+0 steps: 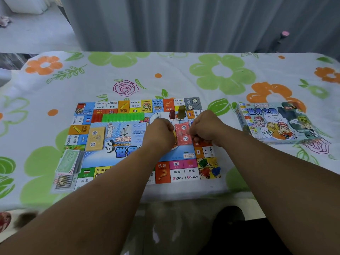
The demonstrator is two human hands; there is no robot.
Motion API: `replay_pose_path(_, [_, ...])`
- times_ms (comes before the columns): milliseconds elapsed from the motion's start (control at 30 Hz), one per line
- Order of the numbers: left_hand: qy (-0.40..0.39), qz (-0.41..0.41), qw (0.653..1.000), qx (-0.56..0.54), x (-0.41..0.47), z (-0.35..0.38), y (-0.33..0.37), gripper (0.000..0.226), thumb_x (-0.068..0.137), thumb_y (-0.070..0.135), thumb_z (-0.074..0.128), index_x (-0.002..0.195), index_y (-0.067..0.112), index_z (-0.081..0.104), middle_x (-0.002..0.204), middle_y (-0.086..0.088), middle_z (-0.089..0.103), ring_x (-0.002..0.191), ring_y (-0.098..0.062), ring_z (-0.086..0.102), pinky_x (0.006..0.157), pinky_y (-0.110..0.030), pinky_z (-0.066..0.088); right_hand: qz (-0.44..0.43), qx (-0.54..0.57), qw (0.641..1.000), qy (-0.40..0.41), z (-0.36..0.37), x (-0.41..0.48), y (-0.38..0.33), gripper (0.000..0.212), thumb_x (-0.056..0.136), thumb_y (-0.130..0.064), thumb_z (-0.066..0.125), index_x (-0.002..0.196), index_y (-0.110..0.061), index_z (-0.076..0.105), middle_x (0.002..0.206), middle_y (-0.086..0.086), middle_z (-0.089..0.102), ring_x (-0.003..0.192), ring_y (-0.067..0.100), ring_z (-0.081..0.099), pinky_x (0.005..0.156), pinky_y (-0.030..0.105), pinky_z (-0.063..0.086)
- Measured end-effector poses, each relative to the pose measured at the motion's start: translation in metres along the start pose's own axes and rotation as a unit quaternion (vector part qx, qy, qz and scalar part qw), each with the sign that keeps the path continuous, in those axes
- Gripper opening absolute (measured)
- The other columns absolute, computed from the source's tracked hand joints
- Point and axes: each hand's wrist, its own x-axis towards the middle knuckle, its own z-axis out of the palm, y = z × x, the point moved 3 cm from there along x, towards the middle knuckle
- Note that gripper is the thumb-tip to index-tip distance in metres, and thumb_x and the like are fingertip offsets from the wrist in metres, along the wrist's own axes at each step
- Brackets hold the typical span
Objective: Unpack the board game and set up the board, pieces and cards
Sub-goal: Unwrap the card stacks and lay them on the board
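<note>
The game board [128, 157] lies flat on the flowered cloth. A red card deck [182, 133] rests on its right centre, between my two hands. My left hand [160, 135] is curled against the deck's left edge and my right hand [206, 127] pinches its right edge. A yellow card deck [94, 138] sits on the board's left side. Along the top run a row of green houses [122, 117] and some red houses [96, 117], with a white die [157, 115] and two tall pieces [176, 112] beside them. Several coloured tokens [207, 168] stand on the start corner.
The game box [276, 122] lies closed to the right of the board. A stack of paper money [69, 161] and a card pile [63, 182] overlap the board's near-left corner. A grey curtain [184, 23] hangs behind the table's far edge.
</note>
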Motion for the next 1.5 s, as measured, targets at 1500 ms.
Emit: replay_pose_path(1500, [-0.081, 0.085, 0.988, 0.099, -0.002, -0.001, 0.003, 0.031, 0.092, 0.004, 0.055, 0.118, 0.012, 0.069, 0.117, -0.01, 0.068, 0.106, -0.029, 0.063, 0.092, -0.038, 0.053, -0.181, -0.233, 0.954, 0.046, 0.015, 0.001, -0.014, 0.011, 0.078, -0.011, 0.073, 0.084, -0.02, 0.07, 0.098, -0.001, 0.065, 0.09, 0.022, 0.062, 0.077, 0.035, 0.054])
